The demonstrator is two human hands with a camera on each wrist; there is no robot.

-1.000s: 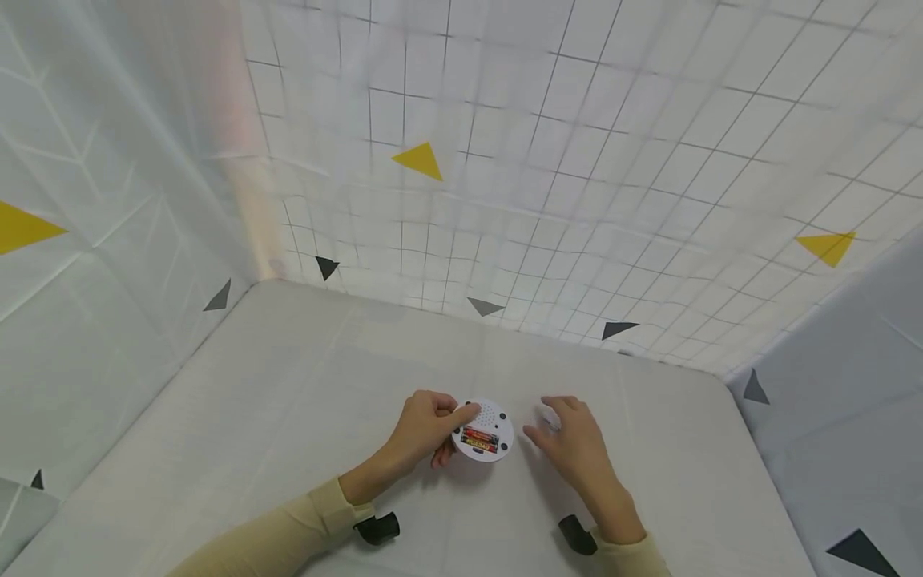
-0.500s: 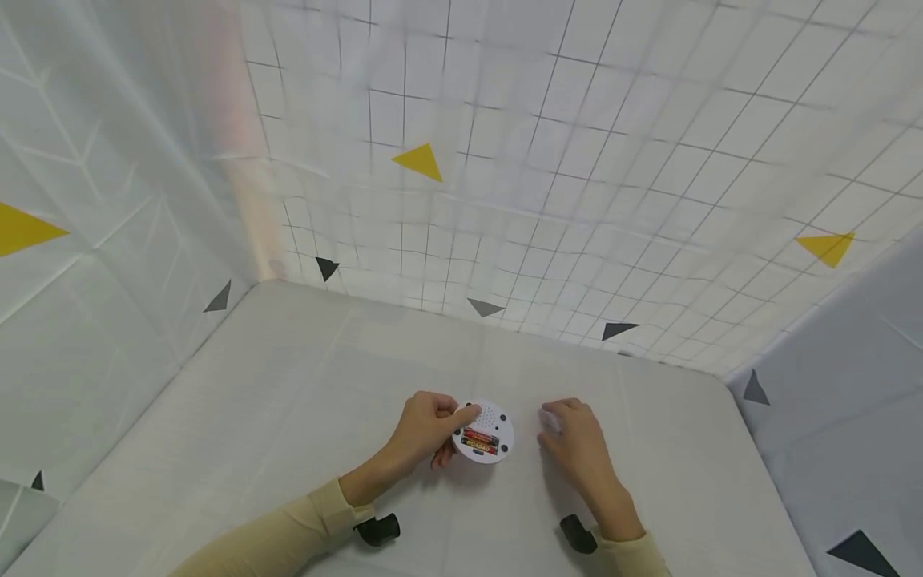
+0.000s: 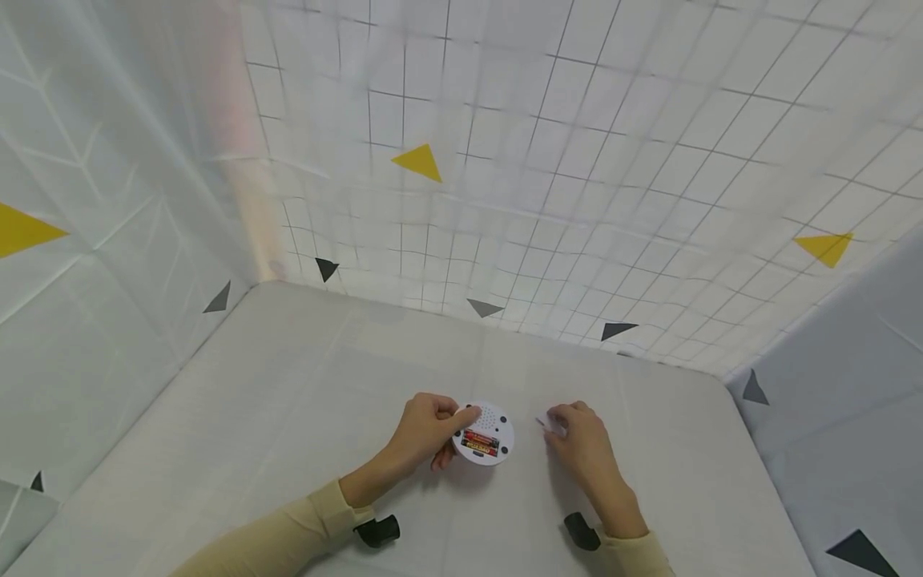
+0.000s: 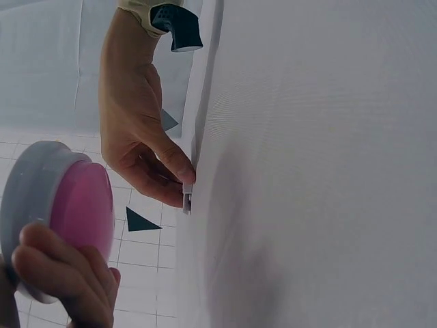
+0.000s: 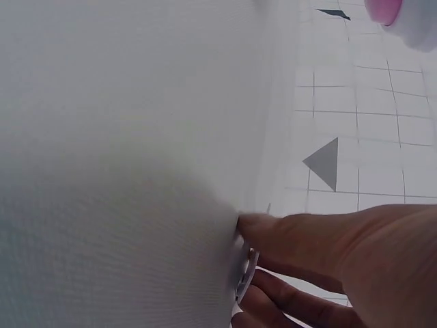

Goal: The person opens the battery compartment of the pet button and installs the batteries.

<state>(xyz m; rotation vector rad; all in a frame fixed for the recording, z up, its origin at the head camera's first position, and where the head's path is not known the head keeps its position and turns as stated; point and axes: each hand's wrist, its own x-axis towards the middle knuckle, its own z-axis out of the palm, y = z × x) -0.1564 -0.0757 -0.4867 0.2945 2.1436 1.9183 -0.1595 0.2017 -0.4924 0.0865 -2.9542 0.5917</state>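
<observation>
Nearest are the left sleeve (image 3: pixel 274 525) and right sleeve (image 3: pixel 637 553), both beige, each with a black fitting at the cuff: the left fitting (image 3: pixel 378 530) and the right fitting (image 3: pixel 582 531).

Past the cuffs, the left hand (image 3: pixel 425 429) grips the device (image 3: pixel 497 417), a round white disc, by its left edge, thumb across the perforated face and fingers beneath. The device is held above the table (image 3: pixel 274 417), between the two hands. Its upturned face has dark round feet near the rim and two batteries (image 3: pixel 479 443), red and gold, side by side in a slot. The left wrist view shows a pink dome (image 4: pixel 85 208) on its underside.

Well apart from the device, the right hand (image 3: pixel 582 441) pinches a small white piece (image 4: pixel 187 199) between thumb and fingers, low at the table's surface; whether the piece touches it, I cannot tell.

Beyond the table hangs a pale sheet (image 3: pixel 577 160) with grid lines and yellow, grey and black triangles.
</observation>
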